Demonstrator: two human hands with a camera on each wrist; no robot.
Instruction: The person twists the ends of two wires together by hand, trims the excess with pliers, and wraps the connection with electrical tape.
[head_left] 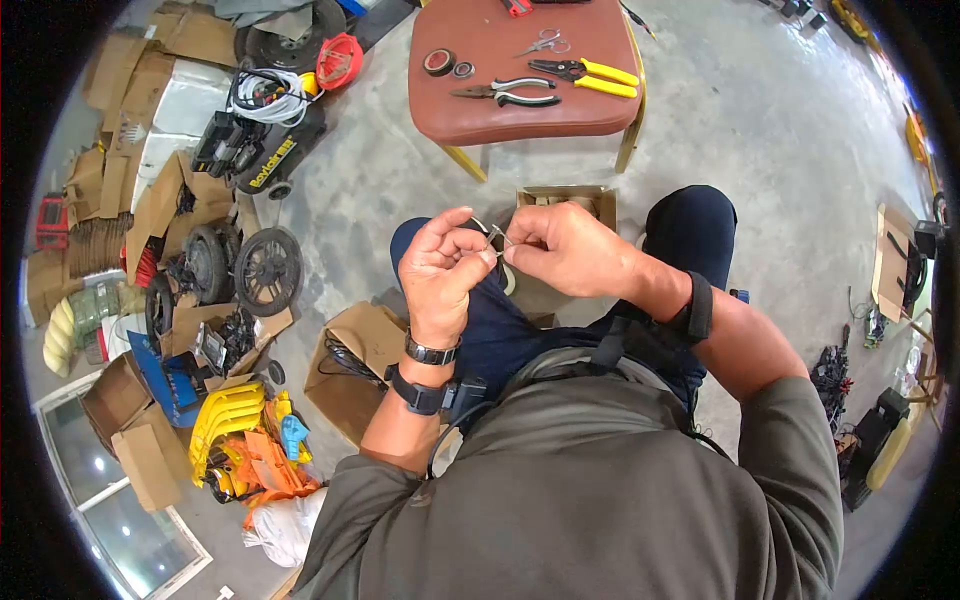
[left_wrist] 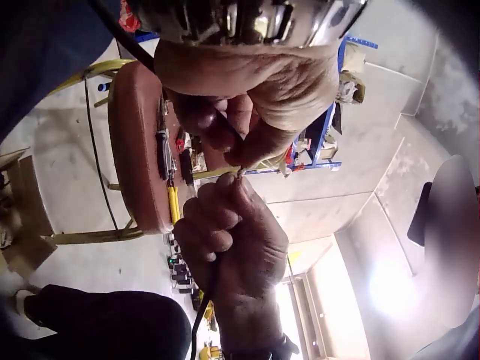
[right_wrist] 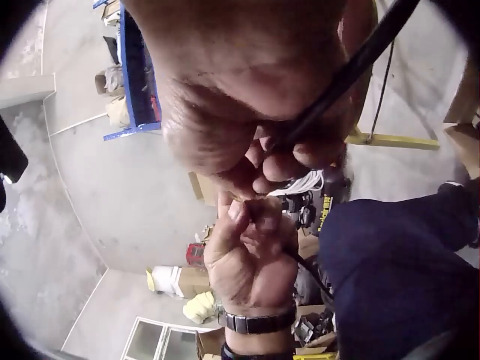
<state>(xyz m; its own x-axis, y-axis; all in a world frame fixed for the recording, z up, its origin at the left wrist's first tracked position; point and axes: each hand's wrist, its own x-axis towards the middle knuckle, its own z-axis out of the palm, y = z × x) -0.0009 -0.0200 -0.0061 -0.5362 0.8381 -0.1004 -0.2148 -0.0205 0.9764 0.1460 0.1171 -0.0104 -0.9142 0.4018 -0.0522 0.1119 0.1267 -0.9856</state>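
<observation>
My left hand [head_left: 440, 275] and right hand [head_left: 575, 248] meet in front of the lap, thumbs and fingertips almost touching. Each pinches a dark cable close to its end. The right hand's cable [right_wrist: 341, 86] runs out past the curled fingers; the left hand's cable [left_wrist: 124, 37] passes up beside the wrist. Between the fingertips a thin, light-coloured bit of wire [left_wrist: 241, 172] shows, where the two cable ends come together. The fingers hide most of this joint, and I cannot tell whether the ends are twisted together.
Ahead stands a brown padded stool [head_left: 520, 115] bearing pliers [head_left: 505, 92], yellow-handled wire strippers [head_left: 590, 77], small scissors [head_left: 545, 42] and tape rolls [head_left: 438, 62]. An open carton [head_left: 370, 335] with black cable sits by the left leg. Wheels, cartons and an air compressor [head_left: 265, 150] crowd the left.
</observation>
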